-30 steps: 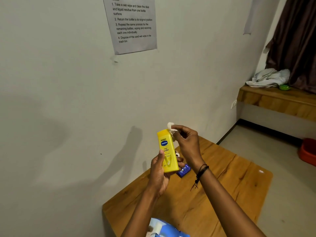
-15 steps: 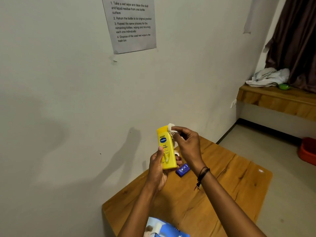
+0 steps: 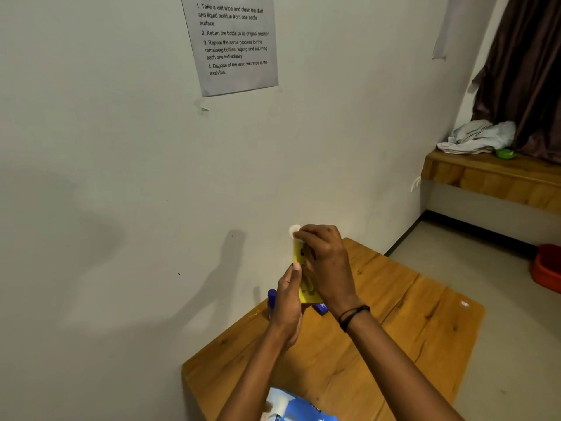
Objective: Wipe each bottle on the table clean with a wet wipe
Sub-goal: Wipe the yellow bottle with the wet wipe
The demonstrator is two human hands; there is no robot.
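Observation:
I hold a yellow lotion bottle (image 3: 307, 291) upright above the wooden table (image 3: 394, 323). My left hand (image 3: 288, 302) grips its lower left side from behind. My right hand (image 3: 326, 268) covers the bottle's front and pinches a small white wet wipe (image 3: 294, 230) against its top. Only a strip of the bottle's edge and its lower corner show. A blue-capped bottle (image 3: 271, 300) stands on the table by the wall, partly hidden behind my left hand. A small blue item (image 3: 321, 307) lies on the table under my right wrist.
A blue and white wipes pack (image 3: 291, 405) lies at the table's near edge. An instruction sheet (image 3: 233, 44) hangs on the wall. A wooden shelf (image 3: 491, 177) at the right carries white cloth and a green object. A red basin (image 3: 548, 270) sits on the floor.
My right hand has slid over the bottle's front, hiding its label. The bottle has turned edge-on, and the blue-capped bottle now shows behind my left hand.

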